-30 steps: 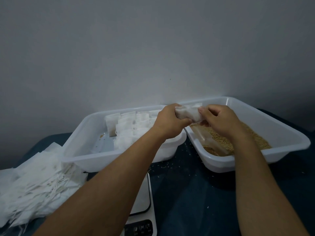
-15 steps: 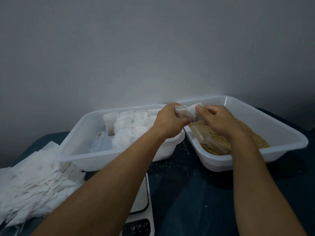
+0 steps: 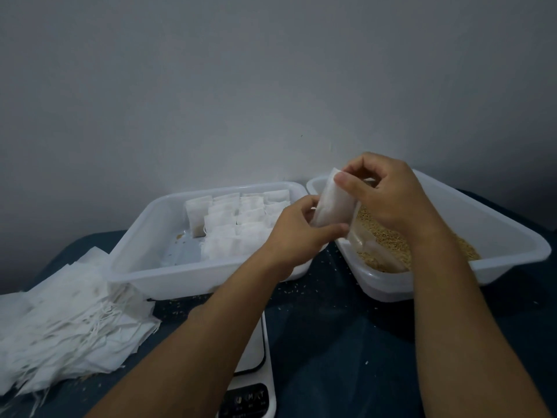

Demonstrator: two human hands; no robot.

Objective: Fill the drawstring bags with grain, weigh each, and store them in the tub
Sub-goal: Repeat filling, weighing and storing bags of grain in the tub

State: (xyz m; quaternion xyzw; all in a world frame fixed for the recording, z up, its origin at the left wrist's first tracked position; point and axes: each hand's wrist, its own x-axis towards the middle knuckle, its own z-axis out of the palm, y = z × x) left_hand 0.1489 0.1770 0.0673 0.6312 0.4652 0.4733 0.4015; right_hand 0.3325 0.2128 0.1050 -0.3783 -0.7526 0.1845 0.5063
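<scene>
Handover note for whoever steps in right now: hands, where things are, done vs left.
Left hand grips the lower end of a white drawstring bag; right hand pinches its top edge. The bag is held tilted above the near-left corner of the grain tub; whether it is full cannot be told.
A clear scoop lies in the grain.
Done: rows of filled bags sit in the storage tub.
Left: close this bag, weigh it on the scale, partly hidden under the left forearm, store it, then work through the empty-bag pile at left.
</scene>
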